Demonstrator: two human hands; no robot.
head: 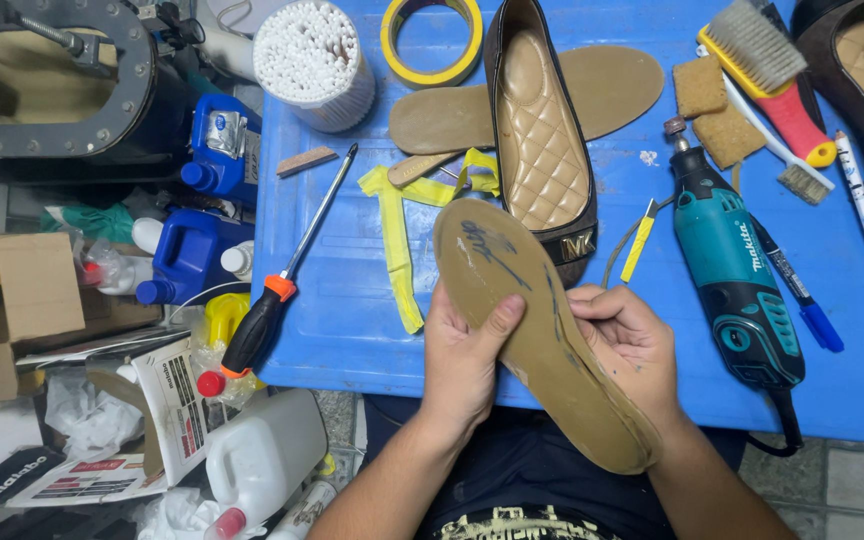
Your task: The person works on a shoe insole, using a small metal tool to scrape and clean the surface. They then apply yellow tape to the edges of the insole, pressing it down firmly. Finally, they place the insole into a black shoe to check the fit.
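A tan shoe sole (512, 290) with dark pen marks is held over my lap, sole side up, toe pointing toward the blue table (352, 310). My left hand (464, 355) grips its left edge, thumb pressed on the surface. My right hand (632, 345) grips the right edge from beneath, fingers curled over the rim. Just beyond the sole lies a dark brown flat shoe (540, 130) with a quilted tan insole, resting on another tan sole (602, 85).
On the table: strips of yellow tape (397, 215), a screwdriver (277, 290) with black and orange handle, a teal rotary tool (732, 270), brushes (767, 60), a tape roll (432, 35), a tub of cotton swabs (312, 60). Bottles and boxes crowd the floor at left.
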